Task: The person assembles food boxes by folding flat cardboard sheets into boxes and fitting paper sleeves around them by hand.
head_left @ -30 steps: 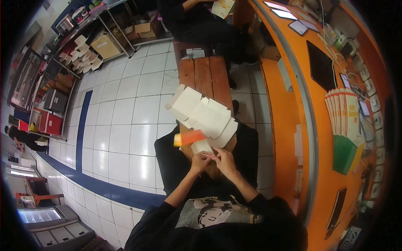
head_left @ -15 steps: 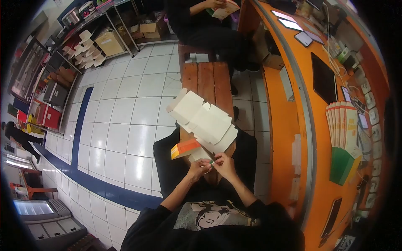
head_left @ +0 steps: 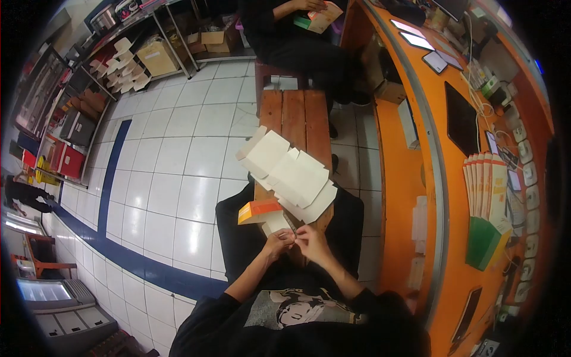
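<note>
My left hand [head_left: 278,243] is closed on the near end of an orange and white carton [head_left: 262,209], whose orange panel sticks out to the left. Right beside it, my right hand [head_left: 310,243] pinches the same carton's edge, where a thin dark strip shows between the hands. The fingertips of both hands nearly touch. Just beyond them, flat unfolded white cartons [head_left: 292,172] lie in an overlapping stack on the wooden bench [head_left: 294,113]. The carton's end is partly hidden by my fingers.
A co-worker [head_left: 291,44] sits beyond the bench, holding another carton [head_left: 324,19]. On the orange counter [head_left: 443,238] at right are a fan of folded cartons [head_left: 488,190], a dark tablet [head_left: 461,118], phones and cables. Shelves with boxes stand at upper left; another person [head_left: 27,193] is far left.
The carton in my hands has shifted slightly left and down, its orange panel now steadier. The green bit between my fingers has given way to a dark strip. The far-left person has moved.
</note>
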### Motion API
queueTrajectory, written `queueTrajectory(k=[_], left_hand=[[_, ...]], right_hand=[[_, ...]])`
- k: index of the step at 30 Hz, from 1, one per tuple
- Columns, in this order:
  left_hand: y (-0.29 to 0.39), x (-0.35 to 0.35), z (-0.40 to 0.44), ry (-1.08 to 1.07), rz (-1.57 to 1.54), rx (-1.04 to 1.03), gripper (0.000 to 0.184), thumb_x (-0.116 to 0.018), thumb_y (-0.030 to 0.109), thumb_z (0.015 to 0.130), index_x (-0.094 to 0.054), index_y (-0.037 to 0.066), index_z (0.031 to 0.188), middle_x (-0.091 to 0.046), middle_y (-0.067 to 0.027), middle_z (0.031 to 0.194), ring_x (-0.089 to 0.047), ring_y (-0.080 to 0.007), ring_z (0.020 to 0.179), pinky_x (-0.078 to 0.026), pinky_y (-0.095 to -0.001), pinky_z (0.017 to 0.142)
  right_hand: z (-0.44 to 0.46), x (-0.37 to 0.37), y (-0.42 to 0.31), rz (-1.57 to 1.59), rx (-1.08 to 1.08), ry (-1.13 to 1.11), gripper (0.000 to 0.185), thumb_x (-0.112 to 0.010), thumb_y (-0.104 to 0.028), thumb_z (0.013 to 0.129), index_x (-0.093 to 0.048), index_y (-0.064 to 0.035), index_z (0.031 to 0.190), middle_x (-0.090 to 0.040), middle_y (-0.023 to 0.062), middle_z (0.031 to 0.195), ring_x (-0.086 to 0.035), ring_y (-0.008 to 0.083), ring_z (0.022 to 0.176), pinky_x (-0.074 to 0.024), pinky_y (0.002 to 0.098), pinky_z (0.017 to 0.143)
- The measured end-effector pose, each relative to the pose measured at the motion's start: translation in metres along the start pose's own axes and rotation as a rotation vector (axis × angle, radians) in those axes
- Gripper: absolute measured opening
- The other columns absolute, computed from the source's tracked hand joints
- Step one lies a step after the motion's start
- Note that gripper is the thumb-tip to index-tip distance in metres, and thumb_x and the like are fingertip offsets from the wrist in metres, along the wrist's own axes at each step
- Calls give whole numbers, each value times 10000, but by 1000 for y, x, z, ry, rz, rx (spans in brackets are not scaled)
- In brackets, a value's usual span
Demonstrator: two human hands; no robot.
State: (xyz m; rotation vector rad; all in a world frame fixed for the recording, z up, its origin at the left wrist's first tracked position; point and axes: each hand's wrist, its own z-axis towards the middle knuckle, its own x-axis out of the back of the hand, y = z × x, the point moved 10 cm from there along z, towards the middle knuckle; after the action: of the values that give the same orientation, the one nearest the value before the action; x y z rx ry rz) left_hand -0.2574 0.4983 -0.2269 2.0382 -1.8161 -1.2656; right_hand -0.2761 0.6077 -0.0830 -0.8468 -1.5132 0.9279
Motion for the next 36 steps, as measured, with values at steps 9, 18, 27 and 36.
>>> queueTrajectory(k=[9, 18, 27, 36], left_hand=[[17, 5, -13, 107, 238, -157, 284, -628, 110, 852, -548, 0, 1101, -646, -72, 918, -598, -127, 772, -489, -242, 681], [90, -44, -70, 264, 595, -601, 361, -670, 44, 800, -469, 0, 1096, -659, -112, 771, -639, -134, 694, -508, -243, 587], [142, -105, -116, 183, 686, -729, 491, -681, 26, 777, -412, 35, 1188, -594, -203, 1105, -630, -250, 932, -536, -286, 692], [138, -62, -62, 201, 371, -619, 284, -450, 207, 969, -524, -40, 1086, -584, -120, 957, -540, -114, 817, -451, -275, 724]], right_hand=[[-23, -72, 29, -114, 48, -154, 720, -540, -35, 834, -91, 23, 1394, -292, 359, 1322, -475, 447, 1124, -366, 441, 974], [0, -35, 38, 815, -389, -95, 434, -563, -267, 906, -413, -59, 1256, -619, 101, 989, -620, 155, 862, -523, 265, 656], [-18, -20, 58, 1272, -581, 0, 354, -561, -297, 906, -489, -110, 1197, -581, 31, 1054, -588, 162, 939, -518, 287, 700], [1, 3, 34, 1124, -266, 244, 270, -530, -201, 933, -490, -64, 1163, -562, -6, 963, -546, 75, 762, -451, 205, 584]])
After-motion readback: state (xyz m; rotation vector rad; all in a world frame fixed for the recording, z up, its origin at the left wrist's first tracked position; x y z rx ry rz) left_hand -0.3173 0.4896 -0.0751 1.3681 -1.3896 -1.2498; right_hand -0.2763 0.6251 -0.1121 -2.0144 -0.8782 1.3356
